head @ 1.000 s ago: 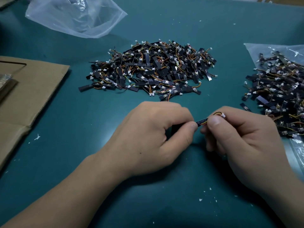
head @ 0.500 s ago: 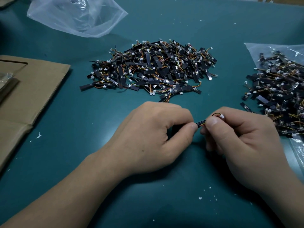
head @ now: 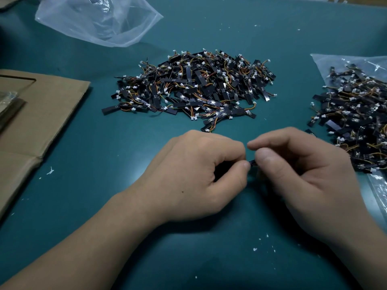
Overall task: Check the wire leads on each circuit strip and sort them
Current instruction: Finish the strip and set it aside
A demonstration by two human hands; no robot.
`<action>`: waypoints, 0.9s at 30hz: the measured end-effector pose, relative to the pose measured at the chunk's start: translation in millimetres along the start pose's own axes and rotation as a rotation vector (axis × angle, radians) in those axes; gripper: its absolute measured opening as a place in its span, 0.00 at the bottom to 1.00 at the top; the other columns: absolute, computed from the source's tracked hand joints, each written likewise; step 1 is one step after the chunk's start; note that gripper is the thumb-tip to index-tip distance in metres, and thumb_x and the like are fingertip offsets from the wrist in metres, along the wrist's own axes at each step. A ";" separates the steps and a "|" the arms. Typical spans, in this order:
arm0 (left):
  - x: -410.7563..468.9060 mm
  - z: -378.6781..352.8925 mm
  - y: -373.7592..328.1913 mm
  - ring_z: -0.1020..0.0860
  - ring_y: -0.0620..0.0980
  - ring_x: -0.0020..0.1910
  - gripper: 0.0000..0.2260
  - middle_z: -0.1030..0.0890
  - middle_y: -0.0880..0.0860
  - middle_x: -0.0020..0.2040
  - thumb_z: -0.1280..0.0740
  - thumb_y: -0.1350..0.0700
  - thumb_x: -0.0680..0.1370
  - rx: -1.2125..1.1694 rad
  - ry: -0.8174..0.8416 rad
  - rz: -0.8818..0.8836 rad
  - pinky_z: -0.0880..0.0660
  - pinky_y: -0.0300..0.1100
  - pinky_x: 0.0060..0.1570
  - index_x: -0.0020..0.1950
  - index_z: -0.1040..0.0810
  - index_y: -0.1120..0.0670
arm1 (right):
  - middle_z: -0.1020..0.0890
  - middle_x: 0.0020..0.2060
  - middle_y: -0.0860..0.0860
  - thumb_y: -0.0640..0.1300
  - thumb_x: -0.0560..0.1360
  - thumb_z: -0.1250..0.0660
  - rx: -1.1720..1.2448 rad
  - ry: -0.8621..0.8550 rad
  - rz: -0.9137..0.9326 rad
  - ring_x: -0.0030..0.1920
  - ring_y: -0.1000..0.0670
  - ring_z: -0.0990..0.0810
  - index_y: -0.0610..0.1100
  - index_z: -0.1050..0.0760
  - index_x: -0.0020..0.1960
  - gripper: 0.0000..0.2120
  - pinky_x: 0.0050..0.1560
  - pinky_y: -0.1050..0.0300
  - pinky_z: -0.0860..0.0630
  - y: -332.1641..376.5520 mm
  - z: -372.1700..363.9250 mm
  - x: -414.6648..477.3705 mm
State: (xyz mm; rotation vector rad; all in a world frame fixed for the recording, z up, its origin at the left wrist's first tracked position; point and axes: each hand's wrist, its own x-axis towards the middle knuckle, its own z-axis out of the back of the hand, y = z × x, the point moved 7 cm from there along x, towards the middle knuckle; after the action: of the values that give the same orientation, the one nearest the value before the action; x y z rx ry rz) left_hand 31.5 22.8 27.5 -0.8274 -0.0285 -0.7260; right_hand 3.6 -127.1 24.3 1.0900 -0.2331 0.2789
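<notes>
Only the head view is given. Toward the near edge of the worktop (head: pixel 83 164), a single circuit strip (head: pixel 252 162) is pinched at one end between the thumb and curled fingers of the left hand (head: pixel 199 174). Its other end is clamped under the thumb of the right hand (head: pixel 303 174), whose fingers are bent round it. Little of the strip is seen, and its wire leads are hidden. Its long axis runs across, from hand to hand. For sorting, the right heap (head: pixel 356 114) on its plastic bag (head: pixel 335 59) lies just beside the right hand. The middle heap (head: pixel 194 86) lies beyond both hands, toward the far edge. Which heap is meant cannot be told.
</notes>
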 end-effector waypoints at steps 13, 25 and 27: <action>0.9 7.7 5.2 0.31 0.52 0.29 0.16 0.32 0.51 0.27 0.40 0.49 0.77 -0.005 -0.112 0.094 0.33 0.49 0.28 0.33 0.31 0.57 | 0.14 0.47 0.56 0.52 0.75 0.24 -0.053 -0.081 -0.005 0.34 0.50 0.18 0.54 0.18 0.47 0.04 0.37 0.54 0.21 -2.2 2.9 0.4; 1.4 4.5 7.0 0.30 0.53 0.30 0.15 0.32 0.50 0.27 0.38 0.51 0.78 0.017 -0.096 0.109 0.31 0.51 0.30 0.33 0.33 0.55 | 0.14 0.45 0.56 0.46 0.73 0.24 -0.238 -0.107 0.073 0.45 0.58 0.16 0.47 0.15 0.41 0.04 0.49 0.70 0.26 6.8 0.5 1.2; 1.4 6.0 7.1 0.30 0.53 0.30 0.15 0.32 0.50 0.27 0.38 0.51 0.78 0.018 -0.119 0.109 0.31 0.51 0.30 0.33 0.33 0.55 | 0.15 0.46 0.57 0.47 0.73 0.24 -0.235 -0.117 0.055 0.45 0.58 0.16 0.49 0.17 0.40 0.05 0.48 0.71 0.27 6.2 3.0 1.6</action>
State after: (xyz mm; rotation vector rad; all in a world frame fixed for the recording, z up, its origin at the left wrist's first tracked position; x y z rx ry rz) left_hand 38.2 29.3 27.3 -0.8479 -0.0960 -0.5724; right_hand 2.9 -126.9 31.4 0.8691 -0.3906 0.2309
